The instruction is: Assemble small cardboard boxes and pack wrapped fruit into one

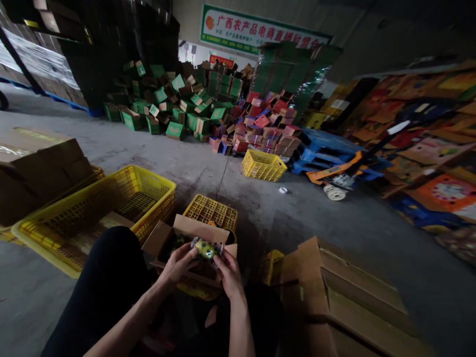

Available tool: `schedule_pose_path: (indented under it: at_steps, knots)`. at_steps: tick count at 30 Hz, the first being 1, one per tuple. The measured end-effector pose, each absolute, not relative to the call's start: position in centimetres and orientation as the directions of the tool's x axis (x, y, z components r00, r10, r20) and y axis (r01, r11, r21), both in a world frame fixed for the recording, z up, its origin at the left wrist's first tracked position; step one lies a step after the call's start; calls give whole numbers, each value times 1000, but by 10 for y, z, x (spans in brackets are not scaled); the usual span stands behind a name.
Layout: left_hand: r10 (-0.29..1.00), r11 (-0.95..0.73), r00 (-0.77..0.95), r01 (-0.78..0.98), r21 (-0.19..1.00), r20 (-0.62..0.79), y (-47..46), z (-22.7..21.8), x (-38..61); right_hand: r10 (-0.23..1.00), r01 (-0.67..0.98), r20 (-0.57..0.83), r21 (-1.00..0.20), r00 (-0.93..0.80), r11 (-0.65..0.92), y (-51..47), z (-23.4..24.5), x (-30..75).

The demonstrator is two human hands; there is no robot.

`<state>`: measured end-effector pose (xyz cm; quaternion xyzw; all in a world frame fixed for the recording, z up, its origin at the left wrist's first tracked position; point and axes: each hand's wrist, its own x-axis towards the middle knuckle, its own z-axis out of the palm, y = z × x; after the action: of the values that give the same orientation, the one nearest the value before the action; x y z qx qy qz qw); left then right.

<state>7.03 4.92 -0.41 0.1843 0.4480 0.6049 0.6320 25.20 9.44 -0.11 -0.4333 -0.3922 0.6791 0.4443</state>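
Both my hands hold a small clear-wrapped pack of yellow-green fruit (207, 248) over an open cardboard box (193, 233) between my knees. My left hand (178, 263) grips the pack's left end with fingers curled round it. Gripping the right end from below is my right hand (228, 271). The box's flaps stand open and dark fruit shows inside it. My dark-trousered left leg (107, 292) rises at the left of the box.
A large yellow crate (92, 213) lies at my left, a smaller yellow crate (211, 212) behind the box, another yellow crate (263, 165) farther off. Cardboard cartons (345, 292) stand at my right. Piles of green and red boxes (208, 109), blue pallets and an orange pallet jack (336, 173) fill the back.
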Motion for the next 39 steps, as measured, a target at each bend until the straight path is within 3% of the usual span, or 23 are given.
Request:
schedule_pose_path:
  at_steps: [7, 13, 19, 30, 39]
  knots:
    - [908, 167, -231, -566, 808, -350, 51, -3, 69, 936, -210, -211, -938, -283, -275, 93, -2, 254]
    - [883, 102, -312, -602, 792, -350, 52, 1, 69, 941, -219, -246, -929, -233, -297, 94, -11, 255]
    - [877, 105, -326, -587, 803, -353, 50, 2, 73, 924, -235, -196, -930, -330, -281, 96, -6, 254]
    - [886, 77, -273, -710, 699, -375, 54, -15, 78, 947, -296, -236, -908, -219, -295, 97, -10, 252]
    - [862, 77, -314, -693, 717, -397, 52, -10, 76, 953, -277, -222, -921, -205, -274, 99, -8, 255]
